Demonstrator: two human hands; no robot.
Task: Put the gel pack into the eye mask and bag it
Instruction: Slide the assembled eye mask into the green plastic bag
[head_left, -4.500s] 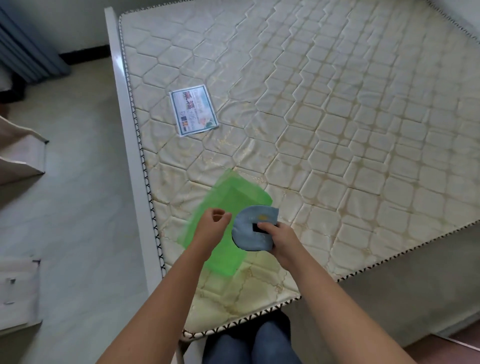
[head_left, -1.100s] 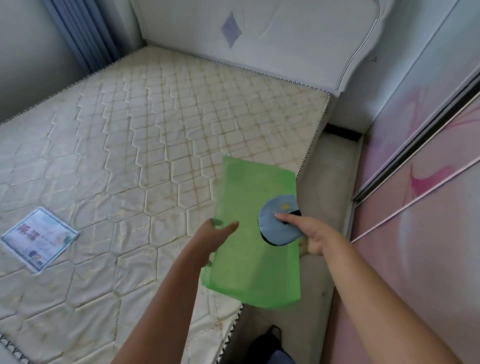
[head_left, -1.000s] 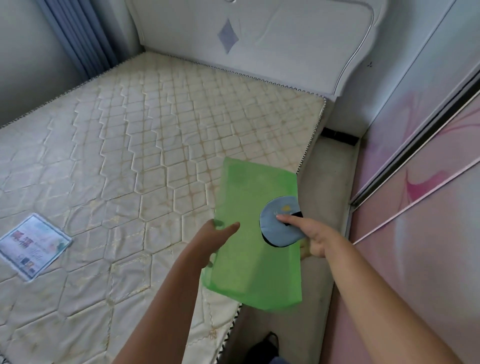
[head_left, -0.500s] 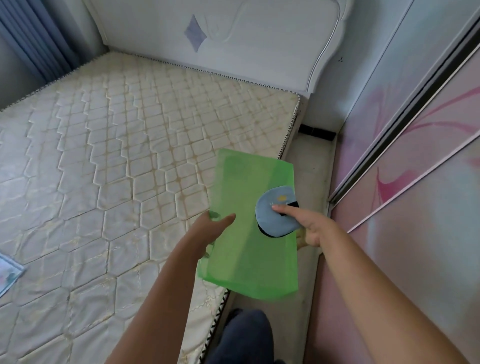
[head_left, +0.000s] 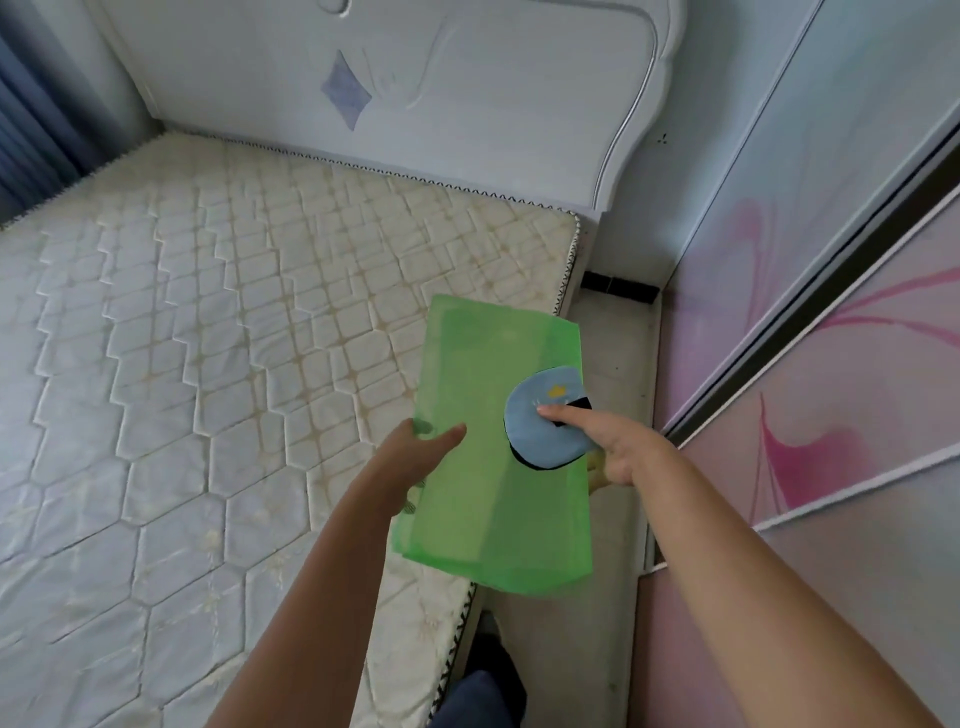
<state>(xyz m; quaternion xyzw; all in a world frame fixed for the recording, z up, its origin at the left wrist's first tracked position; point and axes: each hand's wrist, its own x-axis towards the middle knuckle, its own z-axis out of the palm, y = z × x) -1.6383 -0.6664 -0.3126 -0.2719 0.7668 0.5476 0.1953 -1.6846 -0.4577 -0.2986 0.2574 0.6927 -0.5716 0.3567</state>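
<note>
A translucent green bag (head_left: 493, 493) is held flat in the air above the mattress's right edge. My left hand (head_left: 415, 462) grips its left edge, thumb on top and fingers showing through from beneath. A folded blue eye mask (head_left: 540, 431) with a black lining and a small yellow mark lies against the bag's right side. My right hand (head_left: 608, 447) pinches the mask and the bag's right edge together, thumb on top of the mask and fingers underneath. No gel pack shows.
A bare quilted mattress (head_left: 208, 389) fills the left. A white headboard (head_left: 389, 88) stands at the back. A narrow floor strip (head_left: 613, 353) runs between the bed and pink-patterned sliding wardrobe doors (head_left: 831, 389) on the right. Blue curtains (head_left: 31, 130) hang far left.
The view has swung right, from the bed's foot to the headboard and wardrobe side; the leaflet has left the frame. Both hands now hold the bag flat, with the mask against its right side.
</note>
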